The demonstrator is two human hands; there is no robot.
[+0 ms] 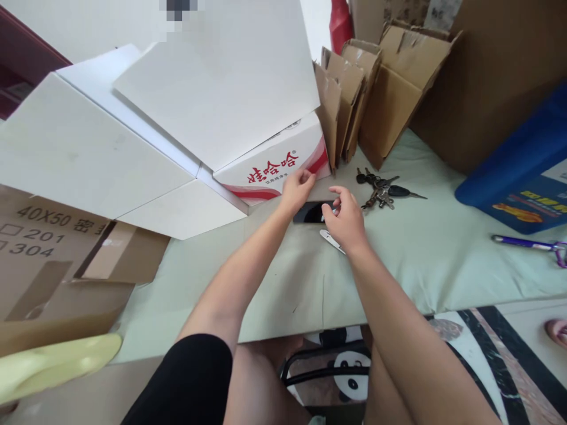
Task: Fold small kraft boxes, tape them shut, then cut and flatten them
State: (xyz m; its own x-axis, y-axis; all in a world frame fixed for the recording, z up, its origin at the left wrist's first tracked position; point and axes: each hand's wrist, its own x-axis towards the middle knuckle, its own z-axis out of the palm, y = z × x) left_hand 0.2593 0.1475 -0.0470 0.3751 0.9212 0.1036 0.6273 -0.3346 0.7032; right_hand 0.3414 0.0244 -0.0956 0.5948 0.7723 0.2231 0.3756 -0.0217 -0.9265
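Note:
My left hand [299, 190] is beside the front of a white and red carton [272, 168], thumb and fingers pinched together. Whatever may be between those fingertips is too small to make out. To its right, my right hand [348, 221] hovers over the right end of a black phone [308, 213] lying flat. Its index finger curves away from the thumb, with a gap between them and nothing visible in it. A slim white object [331, 241] lies partly hidden under the right hand. A bunch of keys [381, 190] rests just beyond that hand.
White boxes [155, 141] stand at the left and back, above a brown carton [57, 260]. Folded cardboard boxes [392, 88] lean at the back right. A blue container [522, 171] and purple pen [522, 241] are on the right of the pale green cloth [283, 283].

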